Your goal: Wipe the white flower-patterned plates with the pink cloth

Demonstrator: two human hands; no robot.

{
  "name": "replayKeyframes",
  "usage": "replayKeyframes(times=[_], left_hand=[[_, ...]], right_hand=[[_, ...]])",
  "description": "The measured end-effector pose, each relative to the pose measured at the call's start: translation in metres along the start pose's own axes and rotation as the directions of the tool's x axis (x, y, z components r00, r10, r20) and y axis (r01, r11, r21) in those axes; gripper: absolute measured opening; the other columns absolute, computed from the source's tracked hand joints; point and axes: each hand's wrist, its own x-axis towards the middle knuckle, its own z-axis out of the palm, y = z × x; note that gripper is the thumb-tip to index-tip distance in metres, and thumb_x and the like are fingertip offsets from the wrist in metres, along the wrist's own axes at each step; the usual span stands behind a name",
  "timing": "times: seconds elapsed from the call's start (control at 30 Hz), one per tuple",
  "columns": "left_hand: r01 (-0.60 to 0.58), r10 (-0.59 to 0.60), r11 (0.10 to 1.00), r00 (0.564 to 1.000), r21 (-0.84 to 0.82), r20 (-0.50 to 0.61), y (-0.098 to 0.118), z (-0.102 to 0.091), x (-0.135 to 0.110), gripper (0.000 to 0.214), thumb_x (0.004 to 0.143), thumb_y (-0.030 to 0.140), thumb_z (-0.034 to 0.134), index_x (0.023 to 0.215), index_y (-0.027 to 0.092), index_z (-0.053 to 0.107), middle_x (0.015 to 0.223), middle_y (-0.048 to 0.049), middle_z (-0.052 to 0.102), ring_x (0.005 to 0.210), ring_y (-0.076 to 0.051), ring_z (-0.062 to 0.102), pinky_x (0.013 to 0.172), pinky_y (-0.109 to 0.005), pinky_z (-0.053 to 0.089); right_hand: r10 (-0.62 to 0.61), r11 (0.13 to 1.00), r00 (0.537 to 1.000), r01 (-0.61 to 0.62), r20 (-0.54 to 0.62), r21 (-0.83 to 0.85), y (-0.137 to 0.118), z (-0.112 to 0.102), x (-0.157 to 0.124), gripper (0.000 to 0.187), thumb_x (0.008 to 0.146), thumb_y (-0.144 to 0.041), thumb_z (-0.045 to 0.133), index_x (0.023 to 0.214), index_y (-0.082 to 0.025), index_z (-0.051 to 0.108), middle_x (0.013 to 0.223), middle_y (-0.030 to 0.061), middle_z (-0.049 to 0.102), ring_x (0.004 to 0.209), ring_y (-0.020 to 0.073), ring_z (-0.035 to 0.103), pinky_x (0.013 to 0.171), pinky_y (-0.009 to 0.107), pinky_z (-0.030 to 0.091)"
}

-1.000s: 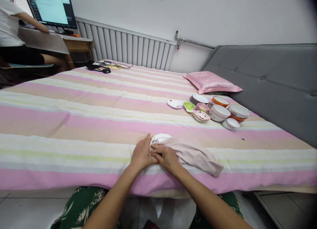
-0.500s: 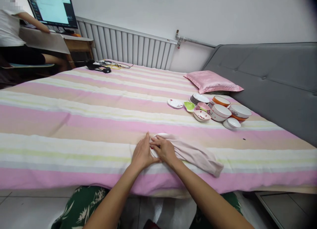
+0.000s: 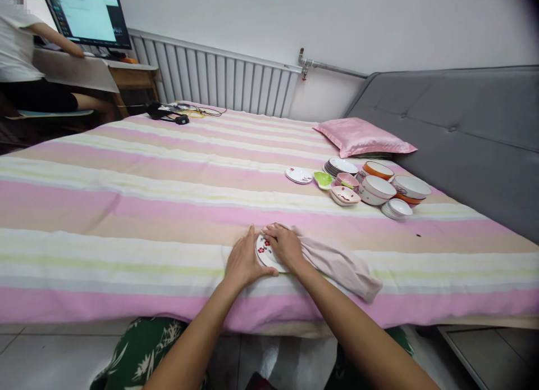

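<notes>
A small white plate (image 3: 266, 255) with red flowers lies on the bed near its front edge. My left hand (image 3: 243, 259) holds it from the left, the fingers along the rim and the thumb at the near edge. Bunched under my right hand (image 3: 286, 246) is a pale pink cloth (image 3: 337, 262), which I press onto the far right part of the plate. The cloth's loose end trails right across the bedspread. My right fingers and the cloth cover part of the plate.
Beyond my hands are white plates (image 3: 298, 175), a green leaf-shaped dish (image 3: 323, 180), a pink-rimmed dish (image 3: 345, 195) and several bowls (image 3: 378, 187). A pink pillow (image 3: 364, 136) lies by the grey headboard (image 3: 471, 114). Cables (image 3: 202, 110) lie at the back; a person (image 3: 19, 47) sits at a desk.
My right hand has slid with the cloth up and right across the plate, uncovering the red flowers. My left hand stays at the rim. The view has shifted slightly.
</notes>
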Motion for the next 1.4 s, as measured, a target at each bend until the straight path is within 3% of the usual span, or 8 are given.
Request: replayKeyframes(times=[0.43,0.73,1.03,1.27,1.4], left_hand=[[0.02,-0.02,1.0,1.0,-0.008,0.012,0.001,0.0,0.0,0.123,0.042,0.051,0.076,0.14,0.013,0.01,0.128,-0.0124,0.05,0.12,-0.031,0.039,0.099,-0.041,0.028],[0.017,-0.017,1.0,1.0,0.009,0.004,0.001,0.0,-0.001,0.123,0.043,0.055,0.074,0.139,0.014,0.01,0.128,-0.0118,0.05,0.119,-0.03,0.04,0.099,-0.04,0.028],[-0.005,0.005,1.0,1.0,0.023,-0.013,0.001,0.002,-0.001,0.123,0.043,0.055,0.074,0.139,0.014,0.01,0.127,-0.0111,0.05,0.119,-0.03,0.041,0.099,-0.04,0.028],[-0.03,0.031,0.998,0.999,0.055,-0.017,0.001,0.001,-0.001,0.121,0.043,0.055,0.073,0.138,0.011,0.013,0.126,-0.0129,0.051,0.116,-0.03,0.043,0.098,-0.041,0.031],[-0.039,0.04,0.996,0.999,0.083,-0.017,0.002,0.001,-0.002,0.113,0.048,0.045,0.073,0.138,0.009,0.014,0.124,-0.0137,0.052,0.115,-0.029,0.044,0.097,-0.04,0.032]], right_hand=[[0.028,0.991,0.999,-0.023,0.037,-0.128,0.015,-0.014,-0.02,0.037,0.087,-0.018,0.036,0.12,-0.024,0.05,0.128,0.0037,0.05,0.122,0.017,0.041,0.097,0.034,0.035],[0.046,0.985,0.998,-0.039,0.041,-0.166,0.02,-0.021,-0.046,0.038,0.088,-0.023,0.033,0.121,-0.016,0.052,0.127,0.0088,0.051,0.121,0.0204,0.043,0.1,0.035,0.034],[0.024,0.99,0.999,-0.02,0.025,-0.142,0.006,-0.028,-0.078,0.043,0.09,-0.028,0.03,0.126,-0.011,0.046,0.127,0.0116,0.05,0.123,0.0215,0.04,0.102,0.036,0.033],[-0.113,0.994,0.992,0.113,0.048,0.002,-0.003,-0.033,-0.095,0.038,0.089,-0.027,0.035,0.122,-0.016,0.051,0.126,0.0082,0.052,0.121,0.0199,0.043,0.102,0.036,0.034],[-0.223,0.971,0.971,0.214,0.084,0.102,-0.007,-0.035,-0.094,0.039,0.09,-0.025,0.034,0.125,-0.018,0.047,0.127,0.0053,0.051,0.124,0.0186,0.039,0.103,0.036,0.033]])
